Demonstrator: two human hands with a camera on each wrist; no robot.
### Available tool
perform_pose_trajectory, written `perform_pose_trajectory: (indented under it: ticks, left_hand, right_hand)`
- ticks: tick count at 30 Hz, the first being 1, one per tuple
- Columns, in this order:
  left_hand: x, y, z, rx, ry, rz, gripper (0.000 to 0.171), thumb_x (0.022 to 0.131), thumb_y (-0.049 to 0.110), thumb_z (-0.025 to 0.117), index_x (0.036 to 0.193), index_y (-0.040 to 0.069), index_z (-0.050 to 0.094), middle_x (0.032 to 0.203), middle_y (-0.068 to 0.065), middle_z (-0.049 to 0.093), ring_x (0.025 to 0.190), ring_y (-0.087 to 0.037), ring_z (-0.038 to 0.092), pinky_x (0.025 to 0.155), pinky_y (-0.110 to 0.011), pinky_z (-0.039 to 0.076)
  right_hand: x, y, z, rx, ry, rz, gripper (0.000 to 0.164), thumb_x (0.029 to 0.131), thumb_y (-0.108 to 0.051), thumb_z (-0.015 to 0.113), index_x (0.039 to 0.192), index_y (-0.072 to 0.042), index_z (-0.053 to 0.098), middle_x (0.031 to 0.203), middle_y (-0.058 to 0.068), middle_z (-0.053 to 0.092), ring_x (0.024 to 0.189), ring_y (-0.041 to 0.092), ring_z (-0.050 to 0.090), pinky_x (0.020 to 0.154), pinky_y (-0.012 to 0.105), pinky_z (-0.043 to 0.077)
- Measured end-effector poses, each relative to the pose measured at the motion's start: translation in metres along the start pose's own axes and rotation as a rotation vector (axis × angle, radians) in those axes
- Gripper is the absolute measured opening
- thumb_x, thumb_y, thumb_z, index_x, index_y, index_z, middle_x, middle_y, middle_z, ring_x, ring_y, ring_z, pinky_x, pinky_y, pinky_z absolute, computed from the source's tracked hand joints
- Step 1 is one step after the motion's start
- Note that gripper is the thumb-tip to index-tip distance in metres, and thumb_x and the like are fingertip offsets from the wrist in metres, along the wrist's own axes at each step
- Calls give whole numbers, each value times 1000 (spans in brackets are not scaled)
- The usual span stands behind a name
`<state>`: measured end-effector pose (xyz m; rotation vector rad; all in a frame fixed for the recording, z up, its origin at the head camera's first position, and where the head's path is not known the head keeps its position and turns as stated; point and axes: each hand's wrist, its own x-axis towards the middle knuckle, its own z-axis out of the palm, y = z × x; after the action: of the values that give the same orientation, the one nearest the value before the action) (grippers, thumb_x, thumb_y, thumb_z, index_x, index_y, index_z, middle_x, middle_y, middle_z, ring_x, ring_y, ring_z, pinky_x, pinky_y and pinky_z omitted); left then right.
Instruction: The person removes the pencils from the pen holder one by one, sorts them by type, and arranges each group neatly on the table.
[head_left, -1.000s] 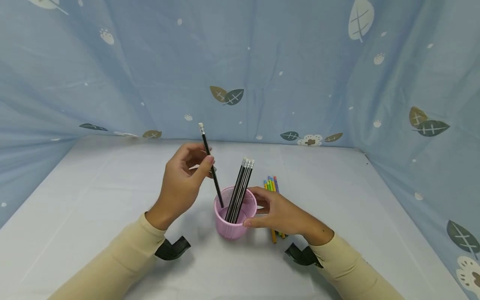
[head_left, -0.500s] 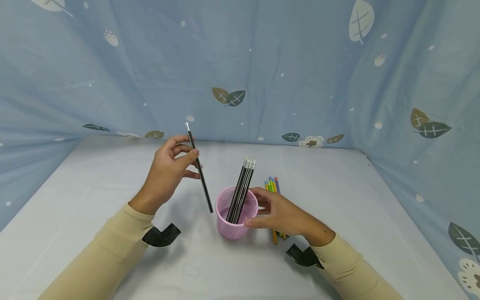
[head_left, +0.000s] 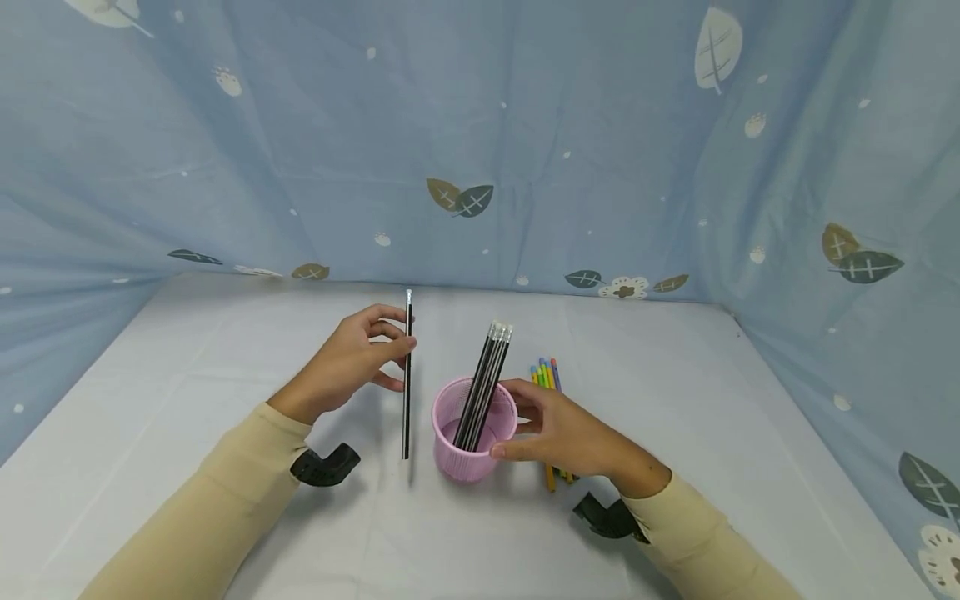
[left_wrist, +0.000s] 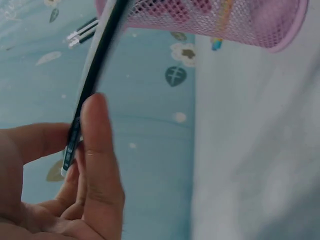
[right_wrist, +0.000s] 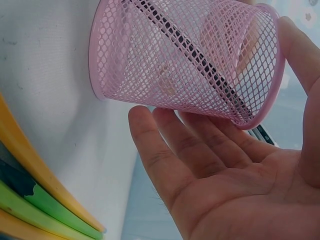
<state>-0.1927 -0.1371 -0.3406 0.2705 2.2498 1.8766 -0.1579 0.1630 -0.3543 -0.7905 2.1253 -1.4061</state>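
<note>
My left hand pinches a black-and-silver pencil between thumb and fingers, its eraser end up. The pencil stands nearly upright just left of a pink mesh pencil cup, its lower end close over the table. Several matching pencils lean together inside the cup, eraser ends sticking out. On the cup's right side, my right hand holds it, the thumb at the rim and the fingers along the mesh wall. In the left wrist view, the thumb and fingers close on the pencil near its top.
Several coloured pens lie on the white table behind and under the right hand; yellow and green ones show in the right wrist view. A blue leaf-print curtain hangs along the back and sides.
The pencil in my left hand has come out of the cup, moved left, then dropped lower and turned upright beside it. My right hand has stayed at the cup.
</note>
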Motion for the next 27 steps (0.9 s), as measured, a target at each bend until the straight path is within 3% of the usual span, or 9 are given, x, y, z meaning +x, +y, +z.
perform_pose_trajectory:
  ticks: [4,9,27]
  left_hand:
    - [5,-9,5,30,-56,-60,54,98,17,63,143,1,37,120,-23,54,86,-20,61,71,-43,65]
    - [5,-20,6,51,-61,-110,52,98,15,62,143,3,38,122,-24,55,86,-22,63,71,-42,65]
    - [3,-36,4,71,-87,-171,51,99,14,61,143,3,38,123,-22,56,91,-23,65,73,-39,65]
  right_hand:
    - [-2,2,0,3,2,-2,72,88,-19,79,148,-9,41,142,7,55,133,25,55,110,44,49]
    - [-1,1,-1,-1,2,-3,72,87,-19,79,148,-9,41,142,7,55,133,25,54,110,40,50]
    - [0,0,0,-6,5,9,74,87,-20,80,149,-9,40,143,6,55,133,25,54,109,38,51]
